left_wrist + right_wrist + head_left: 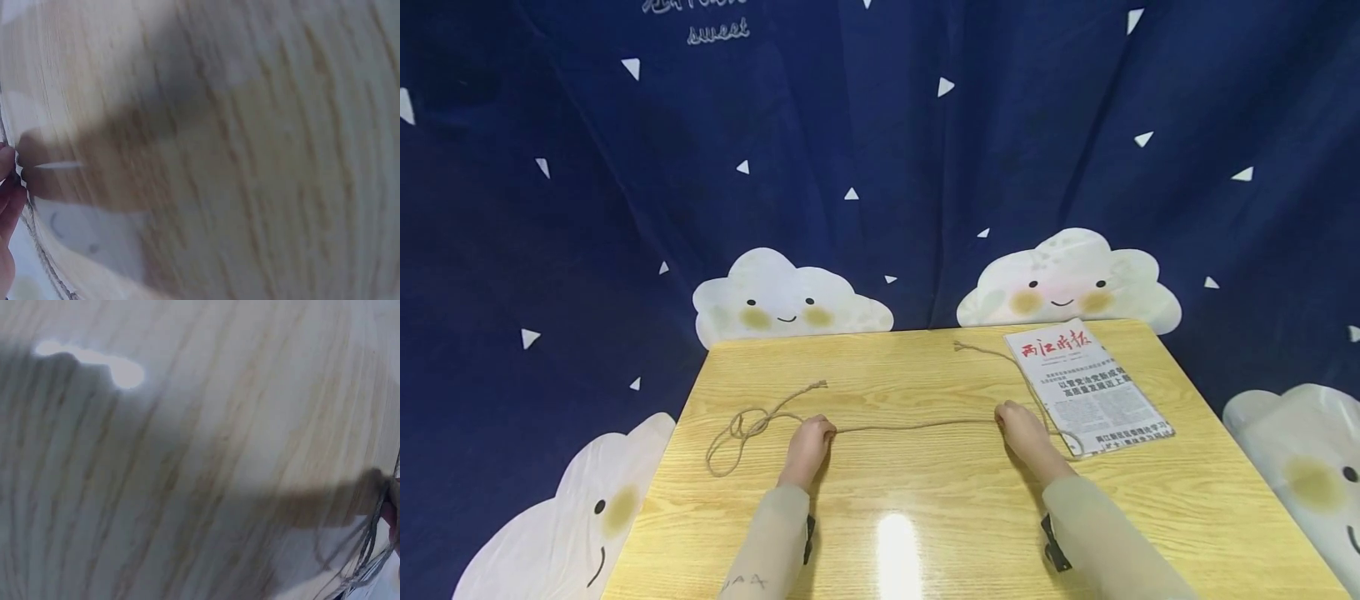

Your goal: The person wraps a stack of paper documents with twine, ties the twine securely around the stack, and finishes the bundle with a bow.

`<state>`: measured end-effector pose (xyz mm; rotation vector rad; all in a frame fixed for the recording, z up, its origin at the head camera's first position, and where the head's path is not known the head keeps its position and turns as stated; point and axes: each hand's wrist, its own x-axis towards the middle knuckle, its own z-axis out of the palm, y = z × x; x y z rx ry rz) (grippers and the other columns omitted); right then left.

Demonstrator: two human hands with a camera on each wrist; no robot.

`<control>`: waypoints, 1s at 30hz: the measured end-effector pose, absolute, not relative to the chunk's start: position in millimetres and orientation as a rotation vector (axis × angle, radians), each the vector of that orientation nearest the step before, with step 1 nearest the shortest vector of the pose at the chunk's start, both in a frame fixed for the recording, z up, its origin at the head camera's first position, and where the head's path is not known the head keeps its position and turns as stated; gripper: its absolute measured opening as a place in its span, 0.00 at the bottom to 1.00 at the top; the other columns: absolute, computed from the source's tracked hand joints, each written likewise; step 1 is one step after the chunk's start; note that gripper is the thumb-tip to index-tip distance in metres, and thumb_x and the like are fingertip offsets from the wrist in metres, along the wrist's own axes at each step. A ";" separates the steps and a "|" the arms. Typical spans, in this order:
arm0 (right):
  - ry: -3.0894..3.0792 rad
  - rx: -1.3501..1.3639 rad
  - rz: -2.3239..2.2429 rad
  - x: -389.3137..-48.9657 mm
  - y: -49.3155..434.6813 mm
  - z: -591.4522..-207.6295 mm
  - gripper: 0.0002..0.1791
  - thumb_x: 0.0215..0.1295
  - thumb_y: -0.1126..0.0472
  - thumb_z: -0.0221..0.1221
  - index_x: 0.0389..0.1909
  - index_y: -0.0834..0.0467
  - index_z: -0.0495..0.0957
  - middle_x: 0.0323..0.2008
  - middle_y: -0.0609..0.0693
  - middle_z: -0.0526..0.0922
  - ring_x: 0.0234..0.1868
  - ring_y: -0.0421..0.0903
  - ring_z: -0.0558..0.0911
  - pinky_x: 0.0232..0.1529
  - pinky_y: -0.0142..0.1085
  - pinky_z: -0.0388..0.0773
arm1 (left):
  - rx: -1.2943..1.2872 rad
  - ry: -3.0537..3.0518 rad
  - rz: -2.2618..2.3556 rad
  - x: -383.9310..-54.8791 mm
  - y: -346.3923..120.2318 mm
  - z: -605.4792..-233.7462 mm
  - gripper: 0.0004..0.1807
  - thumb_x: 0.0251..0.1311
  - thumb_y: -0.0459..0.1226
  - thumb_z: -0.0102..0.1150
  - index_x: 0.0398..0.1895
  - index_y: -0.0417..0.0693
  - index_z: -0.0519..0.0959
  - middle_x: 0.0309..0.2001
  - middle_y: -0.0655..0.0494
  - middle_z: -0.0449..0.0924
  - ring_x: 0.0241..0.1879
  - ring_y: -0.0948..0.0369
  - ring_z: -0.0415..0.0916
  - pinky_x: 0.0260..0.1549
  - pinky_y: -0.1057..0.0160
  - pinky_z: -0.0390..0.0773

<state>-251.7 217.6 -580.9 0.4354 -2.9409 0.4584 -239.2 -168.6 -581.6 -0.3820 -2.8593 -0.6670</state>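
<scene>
A thin tan rope (pixel 917 426) runs nearly straight across the wooden table between my two hands. My left hand (pixel 808 446) pinches it left of the middle, and the left wrist view shows the fingertips (pixel 9 187) on the rope at the frame's edge. Beyond that hand the rope makes loose crossing loops (pixel 737 433), its frayed end lying behind them. My right hand (pixel 1024 429) grips the rope near the newspaper's left edge. From there the rope trails in a curve to another frayed end (pixel 958 346), with a bend lying over the paper's lower corner.
A folded newspaper (pixel 1082 387) with a red title lies at the table's back right. The wooden tabletop (pixel 910 375) ends at a dark blue curtain (pixel 880 167) printed with clouds and white triangles. Light glares off the table's front.
</scene>
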 end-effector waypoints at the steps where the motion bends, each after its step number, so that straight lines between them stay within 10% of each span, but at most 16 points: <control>1: -2.958 0.415 0.456 -253.0 216.9 -580.4 0.06 0.58 0.72 0.55 0.25 0.61 0.74 0.22 0.50 0.71 0.24 0.48 0.74 0.23 0.37 0.75 | -0.371 -2.866 -0.660 -239.7 -168.4 -581.3 0.04 0.51 0.26 0.60 0.29 0.38 0.82 0.31 0.52 0.79 0.35 0.54 0.78 0.36 0.63 0.80; 30: -2.758 0.320 0.965 -235.3 256.4 -563.6 0.10 0.62 0.69 0.53 0.42 0.68 0.76 0.41 0.63 0.75 0.42 0.60 0.76 0.42 0.52 0.77 | -0.519 -2.618 -0.551 -235.4 -141.9 -593.6 0.04 0.52 0.26 0.60 0.32 0.36 0.80 0.32 0.50 0.78 0.34 0.56 0.76 0.35 0.64 0.80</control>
